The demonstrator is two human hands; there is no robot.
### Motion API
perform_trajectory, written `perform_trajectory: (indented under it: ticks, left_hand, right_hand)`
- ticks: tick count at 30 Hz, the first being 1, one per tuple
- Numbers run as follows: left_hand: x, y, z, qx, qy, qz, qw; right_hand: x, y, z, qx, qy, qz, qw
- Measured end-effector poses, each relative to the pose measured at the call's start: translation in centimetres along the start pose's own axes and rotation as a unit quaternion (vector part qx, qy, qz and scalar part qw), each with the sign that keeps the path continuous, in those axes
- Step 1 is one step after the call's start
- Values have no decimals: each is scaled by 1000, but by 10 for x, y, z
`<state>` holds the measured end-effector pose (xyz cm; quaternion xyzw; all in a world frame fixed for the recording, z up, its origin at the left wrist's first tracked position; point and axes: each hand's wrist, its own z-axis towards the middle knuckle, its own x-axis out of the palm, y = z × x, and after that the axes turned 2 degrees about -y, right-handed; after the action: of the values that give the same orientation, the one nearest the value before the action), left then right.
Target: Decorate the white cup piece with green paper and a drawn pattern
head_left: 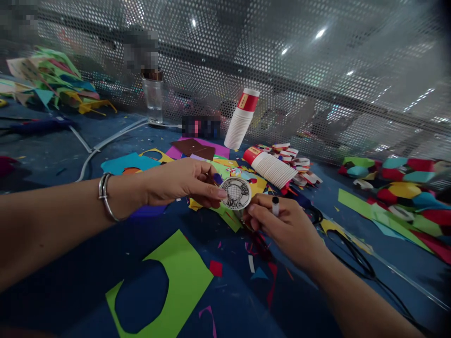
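Observation:
My left hand [200, 183] pinches the edge of a round white disc [237, 193] between thumb and fingers. The disc carries black drawn lines, a grid in the middle and patterned segments around it. Close to its lower right edge, my right hand [282, 223] is closed around a marker pen [275, 206], whose white barrel and black end stick up past the fingers. I cannot tell whether the pen's tip touches the disc. Beneath both hands lie coloured paper scraps. A green sheet [186, 267] with a large round cut-out lies nearer to me.
A tall stack of paper cups [240, 119] stands behind my hands; another stack [271, 168] lies on its side. Perforated metal panel [211, 56] closes off the back. At left stands a glass [153, 101]; black cables [355, 258] and coloured paper shapes [405, 188] are at right.

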<state>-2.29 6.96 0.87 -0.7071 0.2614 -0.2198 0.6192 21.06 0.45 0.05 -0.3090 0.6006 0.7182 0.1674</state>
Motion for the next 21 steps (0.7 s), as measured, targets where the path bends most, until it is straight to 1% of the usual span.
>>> perform_trajectory:
  ticks: [3,5,6,8,10,13,14,16,18,21]
  left_hand:
    - [-14,-11,-5,-45,54,117,991]
    - [-25,-20,-9,-46,55,221,973]
    - [-29,-24,-12,-30,55,284,957]
    - [-33,-30,-18,1,66,401,914]
    - [-30,-32,-25,13,85,469,879]
    - [-15,-30,-35,17,119,524,843]
    - [-9,-28,-38,12,115,544,831]
    - [-2,-23,-44,14,101,564,819]
    - [2,-18,-51,12,93,571,816]
    - [3,-12,-61,2,101,554,826]
  right_hand:
    - [-1,1,1,41,65,-23,997]
    - [-2,1,1,68,101,-44,991]
    - [-2,1,1,78,114,-56,989]
    - [-4,0,1,87,128,-81,985]
    - [-6,-2,1,86,132,-105,982]
    - [-7,-5,2,70,128,-140,979]
    - [-7,-5,2,61,126,-151,979]
    - [-7,-7,3,44,121,-168,977]
    - [-8,-8,3,31,114,-183,976]
    - [-12,-9,4,18,90,-210,973]
